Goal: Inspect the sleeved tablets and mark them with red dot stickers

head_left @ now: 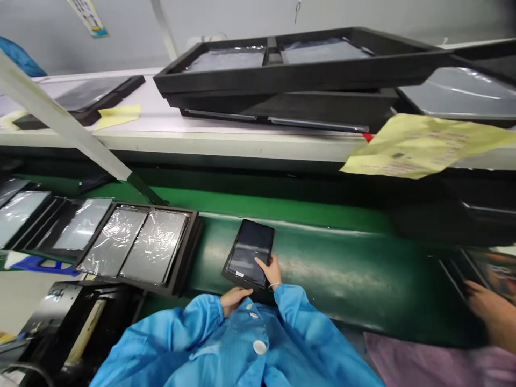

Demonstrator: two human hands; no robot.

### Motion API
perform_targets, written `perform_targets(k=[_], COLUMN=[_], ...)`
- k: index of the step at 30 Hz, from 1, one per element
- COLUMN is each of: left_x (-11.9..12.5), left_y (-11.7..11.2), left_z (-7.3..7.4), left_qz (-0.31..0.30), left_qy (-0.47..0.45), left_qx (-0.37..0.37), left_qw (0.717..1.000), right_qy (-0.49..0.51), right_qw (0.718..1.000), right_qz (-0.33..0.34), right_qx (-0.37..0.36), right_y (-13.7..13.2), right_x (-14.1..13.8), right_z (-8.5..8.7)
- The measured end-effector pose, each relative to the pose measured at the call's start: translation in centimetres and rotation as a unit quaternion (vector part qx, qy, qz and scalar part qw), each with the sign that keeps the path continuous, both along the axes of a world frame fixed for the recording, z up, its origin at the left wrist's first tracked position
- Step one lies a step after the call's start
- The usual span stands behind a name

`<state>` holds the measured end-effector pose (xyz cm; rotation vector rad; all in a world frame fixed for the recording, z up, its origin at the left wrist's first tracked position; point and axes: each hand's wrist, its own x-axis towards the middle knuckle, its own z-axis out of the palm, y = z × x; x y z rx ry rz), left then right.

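Note:
A black tablet-like screen panel (252, 250) with a small white label at its lower edge lies tilted in front of my blue coat, over the green belt. My right hand (273, 273) grips its right edge, thumb on the glass and the other fingers hidden behind. Beneath the panel's lower end shows a dark flat piece (234, 277). My left hand (235, 301) is at the panel's lower left, close against the coat. Its fingers are curled, with the thumb by the dark piece's edge; what they hold is hidden.
On the left, a black foam tray (193, 236) holds two film-wrapped panels (154, 244), beside more panels. Black trays (258, 80) and yellow paper (423, 145) lie on the shelf above. A slanted white post (92, 150) stands at left. Another person's hand (489, 306) is at far right.

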<state>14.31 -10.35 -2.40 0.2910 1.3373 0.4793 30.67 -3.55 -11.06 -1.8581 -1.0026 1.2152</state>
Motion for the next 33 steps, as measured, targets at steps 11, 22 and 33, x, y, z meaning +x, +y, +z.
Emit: perform_targets(k=[11, 22, 33], left_x=[0.6, 5.3, 1.1], left_y=[7.1, 7.3, 2.7], left_z=[2.0, 11.2, 21.8], left_qz=[-0.078, 0.007, -0.012], left_qy=[0.258, 0.108, 0.084], left_qx=[0.3, 0.378, 0.589], left_qw=[0.915, 0.92, 0.804], right_qy=[-0.055, -0.089, 0.186], right_qw=[0.995, 0.958, 0.965], right_qz=[0.021, 0.126, -0.027], right_qx=[0.083, 0.243, 0.183], right_y=[-1.9, -5.0, -6.0], right_x=[4.8, 0.6, 6.5], right_z=[5.7, 20.6, 27.5])
